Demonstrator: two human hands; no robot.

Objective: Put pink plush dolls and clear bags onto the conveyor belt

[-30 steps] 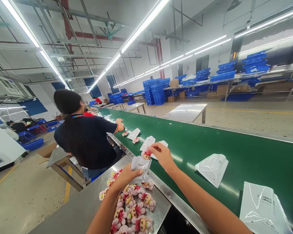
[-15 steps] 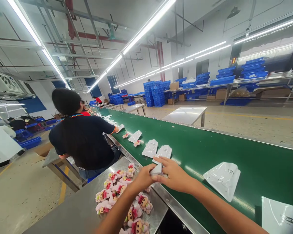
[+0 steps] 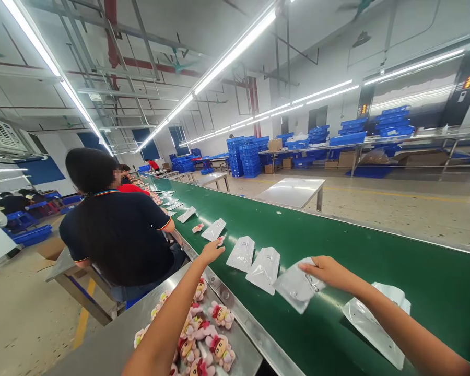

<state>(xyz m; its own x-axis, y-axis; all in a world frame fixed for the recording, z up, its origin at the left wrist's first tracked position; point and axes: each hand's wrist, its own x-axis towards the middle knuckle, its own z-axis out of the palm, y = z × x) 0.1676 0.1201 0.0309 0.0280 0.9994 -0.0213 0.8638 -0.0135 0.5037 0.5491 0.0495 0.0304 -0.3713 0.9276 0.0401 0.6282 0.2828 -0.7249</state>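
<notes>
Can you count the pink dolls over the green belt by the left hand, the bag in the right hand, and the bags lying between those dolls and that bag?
Pink dolls: 2
Held white bag: 1
White bags lying between: 2
Total: 5

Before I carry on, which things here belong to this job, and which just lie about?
Likely the job's:
White pouch in right hand
Small doll at left hand
Dolls on steel table
Pouches on green belt

Seemingly just lying about:
Stacked blue crates
Cardboard box
</notes>
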